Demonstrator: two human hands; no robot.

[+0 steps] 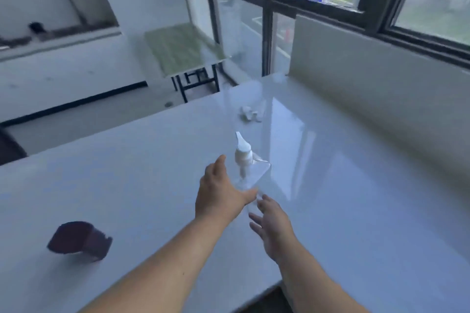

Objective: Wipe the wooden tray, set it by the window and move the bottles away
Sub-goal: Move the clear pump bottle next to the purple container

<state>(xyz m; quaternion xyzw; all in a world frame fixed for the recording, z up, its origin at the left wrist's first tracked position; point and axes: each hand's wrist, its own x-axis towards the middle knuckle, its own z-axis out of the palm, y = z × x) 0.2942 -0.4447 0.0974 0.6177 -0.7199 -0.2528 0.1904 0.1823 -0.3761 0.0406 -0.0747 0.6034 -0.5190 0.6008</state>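
Clear plastic pump bottle [250, 173] with white nozzle stands mid glossy white counter [356, 198]. Left hand [221, 193] and right hand [276, 227] flank it, fingers apart, nothing gripped: likely positioned to lift it away.

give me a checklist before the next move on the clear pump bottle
1. Clear plastic bottle with white pump standing on the glossy white table: ok.
2. Left hand gripping it: not ok, fingers open beside it.
3. Right hand free: ok, open, holds nothing.
4. Crumpled white cloth apart from the bottle: ok.
5. Dark brown tray-like object set by the window: not ok, it lies on the table's left side.
6. Bottle's contents: cannot tell.
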